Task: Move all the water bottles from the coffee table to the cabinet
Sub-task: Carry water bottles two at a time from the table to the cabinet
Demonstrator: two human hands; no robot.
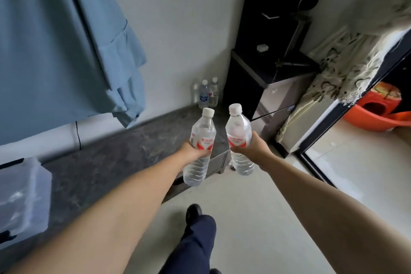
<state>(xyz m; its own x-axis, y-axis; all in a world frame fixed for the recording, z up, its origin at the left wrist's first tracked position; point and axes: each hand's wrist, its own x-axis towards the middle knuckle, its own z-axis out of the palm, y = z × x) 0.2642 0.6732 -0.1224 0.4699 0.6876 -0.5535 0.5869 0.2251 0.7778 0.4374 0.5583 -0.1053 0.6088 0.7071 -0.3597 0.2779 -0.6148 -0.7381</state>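
Person stands facing a low cabinet point(106, 162) with a dark marbled top, arms stretched forward, a clear water bottle in each hand. Left hand point(193, 149) is wrapped around the label band of the left bottle point(201, 147), fingers closed tight on it; bottle tips slightly left, white cap up. Right hand point(255, 145) grips the right bottle point(239, 140) at mid-body the same way, fingers curled around the back, bottle near upright. Both bottles are in the air, near the cabinet's right end, not yet set down. Mid-body grip keeps them balanced and leaves the bases free for placing.

Three more bottles point(208, 93) already stand at the far end of the cabinet top against the wall, close together, next to a dark water dispenser point(273, 46). Likely the drop spot, so the carried pair probably goes beside them. Coffee table not in view, so can't tell how many bottles remain.

A translucent plastic box point(22, 196) sits on the cabinet's near left end. Blue curtain point(55, 40) hangs above. Orange basin point(375, 113) on the floor far right. One trousered leg and dark shoe point(193, 212) forward, looks mid-step toward the cabinet.
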